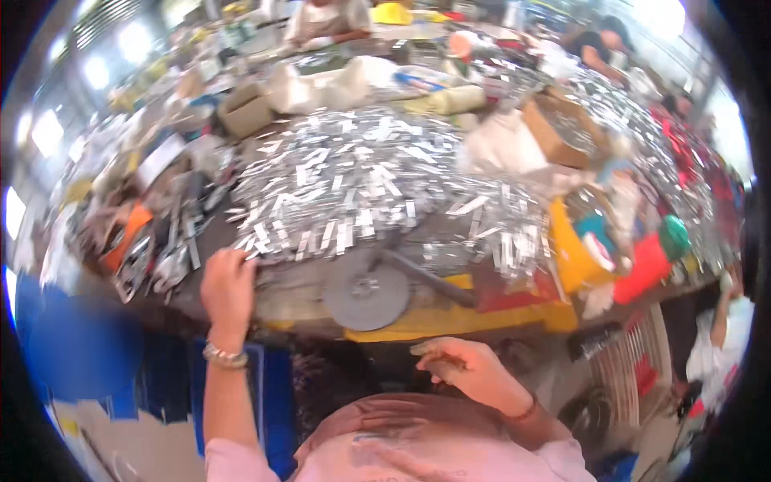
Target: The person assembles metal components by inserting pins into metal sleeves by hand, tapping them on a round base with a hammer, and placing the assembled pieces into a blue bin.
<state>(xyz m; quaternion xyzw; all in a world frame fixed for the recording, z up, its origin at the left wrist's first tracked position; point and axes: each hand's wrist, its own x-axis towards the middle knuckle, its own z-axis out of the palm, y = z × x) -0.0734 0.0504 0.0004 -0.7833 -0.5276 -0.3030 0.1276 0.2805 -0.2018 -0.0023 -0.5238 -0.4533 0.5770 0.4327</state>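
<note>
My left hand, with a beaded bracelet at its wrist, reaches to the near left edge of a large heap of flat, shiny silver strips. Its fingers are bent together at the strips on the table's near side; whether one is pinched between them is hidden. In front of my body, below the table edge, hovers my right hand. Its fingers curl inward with the thumb close to them, and anything small inside cannot be made out. Between the hands a round grey disc lies on the table beside a dark bar.
Right of the heap lie a yellow container and a red roll. An open cardboard box stands behind. Mixed scraps and an orange piece crowd the left. Below is a blue bin. Other people work across the table and at right.
</note>
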